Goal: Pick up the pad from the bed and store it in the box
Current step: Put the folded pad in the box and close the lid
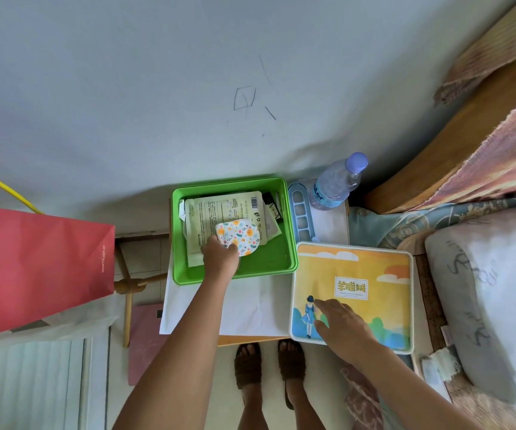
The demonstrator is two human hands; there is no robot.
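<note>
head view: one left hand (220, 251) holds one pad (240, 237) in one box (277, 262).

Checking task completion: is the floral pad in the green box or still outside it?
In. The floral pad lies on packets inside the green box, with the left hand gripping its near edge.

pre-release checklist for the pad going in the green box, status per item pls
1. Floral pad inside the green box walls: ok.
2. Pad resting flat on the paper packets below it: cannot tell, the near edge is hidden by the hand.
3. Left hand pinching the pad's edge: ok.
4. Pad clear of the box rim: ok, it sits mid-box.
5. Right hand out of the way: ok, it lies on the illustrated lid beside the box.
6. Water bottle clear of the withdrawal path: ok, it stands behind the box.
</note>
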